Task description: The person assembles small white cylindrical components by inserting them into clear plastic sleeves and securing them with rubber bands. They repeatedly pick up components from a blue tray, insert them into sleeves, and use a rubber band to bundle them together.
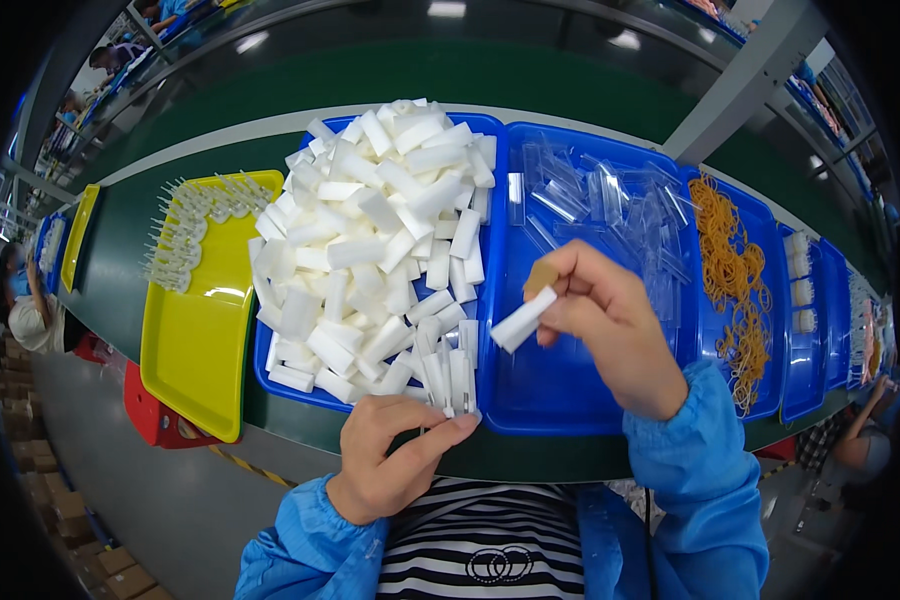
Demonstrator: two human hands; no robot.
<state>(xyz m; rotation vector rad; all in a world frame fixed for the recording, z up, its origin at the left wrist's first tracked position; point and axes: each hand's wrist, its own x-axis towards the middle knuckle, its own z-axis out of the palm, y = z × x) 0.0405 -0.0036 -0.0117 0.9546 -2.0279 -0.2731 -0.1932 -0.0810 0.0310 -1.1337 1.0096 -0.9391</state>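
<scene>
In front of me, my left hand (pixel 400 450) pinches a small fanned bundle of slim white pieces (pixel 448 372) by its lower end, at the near edge of a heap of white foam-like blocks (pixel 380 220). My right hand (pixel 610 310) holds a short white piece (pixel 523 320), flared at its near end, between thumb and fingers. It hovers over a blue tray (pixel 570 390) of clear plastic sleeves (pixel 610 200). A tan finger cover (pixel 541 278) shows on one fingertip of that hand. Exactly what the white pieces are, I cannot tell.
To the left, a yellow tray (pixel 190 350) holds bunches of thin white sticks (pixel 185 225). Tan rubber bands (pixel 730 270) lie in a blue tray on the right, with more trays beyond. A grey post (pixel 740 85) rises behind. Other people sit at both sides.
</scene>
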